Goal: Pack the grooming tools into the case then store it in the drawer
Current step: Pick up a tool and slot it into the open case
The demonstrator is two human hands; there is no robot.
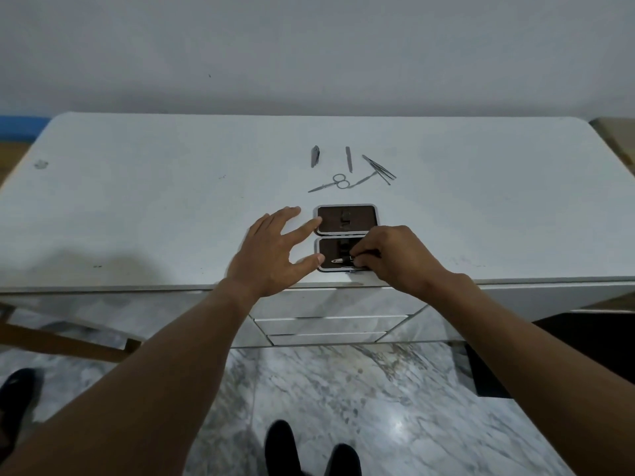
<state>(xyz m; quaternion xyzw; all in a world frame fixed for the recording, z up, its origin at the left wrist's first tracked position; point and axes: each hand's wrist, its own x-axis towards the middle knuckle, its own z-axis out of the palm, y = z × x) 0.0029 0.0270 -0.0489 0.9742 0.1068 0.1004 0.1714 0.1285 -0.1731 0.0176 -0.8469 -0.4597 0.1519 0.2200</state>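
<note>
Looking down at the white counter [137, 201], you have the case [345, 237] lying open flat near its front edge, both dark-lined halves facing up, one beyond the other. Your right hand [395, 259] covers the right part of the nearer half, its grip pinched on a small metal tool [340, 260] that lies across the lining there. Your left hand [271, 255] is spread wide and grasps nothing; the index fingertip touches the left rim of the farther half and the thumb tip touches the left rim of the nearer one. Farther back on the counter, apart from the case, lie the loose tools: a nail clipper [315, 156], a slim file [348, 159], tweezers [379, 167] with another thin pick close beside them, small scissors [331, 183] and a narrow pusher [362, 180] whose end meets the scissor loops. Nothing lies between those tools and the case. Below the counter edge, right under the case, you can see stacked drawer fronts [330, 324], all closed, and your forearms cross in front of them. A wooden frame [68, 341] stands at the left over marble floor [343, 407].
</note>
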